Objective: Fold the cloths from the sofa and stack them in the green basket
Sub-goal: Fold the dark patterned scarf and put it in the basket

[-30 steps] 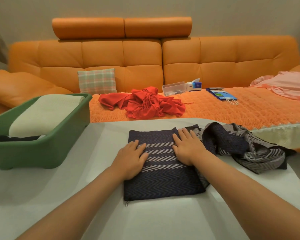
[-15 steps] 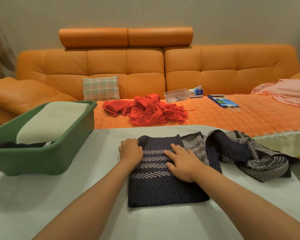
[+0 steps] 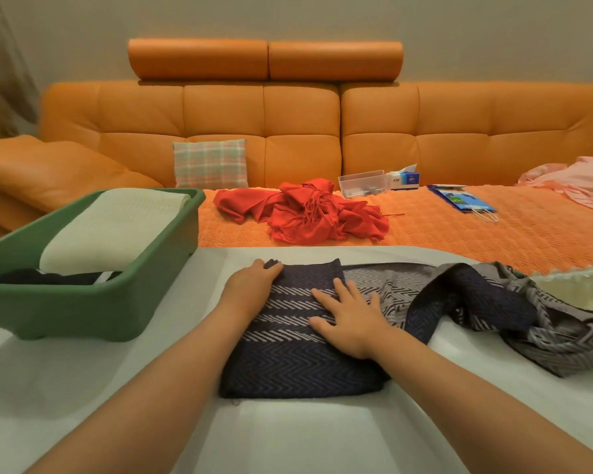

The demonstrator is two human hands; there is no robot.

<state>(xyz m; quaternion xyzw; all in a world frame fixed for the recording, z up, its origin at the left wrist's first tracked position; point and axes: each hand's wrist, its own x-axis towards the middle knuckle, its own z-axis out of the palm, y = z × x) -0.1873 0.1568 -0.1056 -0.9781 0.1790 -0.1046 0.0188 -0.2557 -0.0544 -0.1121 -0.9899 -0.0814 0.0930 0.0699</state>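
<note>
The orange sofa (image 3: 302, 131) spans the far side, its back of smooth padded leather-like panels, its seat covered by an orange knitted throw (image 3: 476, 230) with a raised weave. In front of it lies the white table (image 3: 288, 432), smooth and matte.

On the table's left end stands the green basket (image 3: 83, 313), a rectangular plastic tub with rounded corners. In it a folded cream cloth (image 3: 117, 230) with a fine waffle texture lies on top of a dark folded one (image 3: 48, 278).

The navy herringbone scarf (image 3: 298, 364) lies on the table in front of the person. Its folded part is a flat rectangle, long axis running from the near edge toward the sofa; the unfolded rest trails off to the right in a rumpled grey-and-navy heap, so the whole runs left to right. Pale chevron bands cross the folded part.

A crumpled red scarf (image 3: 305, 213) with fringe sits on the throw, well apart from the pink cloth (image 3: 582, 183) at the far right.

The right hand (image 3: 350, 319) lies flat on the folded part, fingers spread, its grip open. The left hand (image 3: 250, 285) is at the far left corner, its grip curled over the fabric's edge there.
</note>
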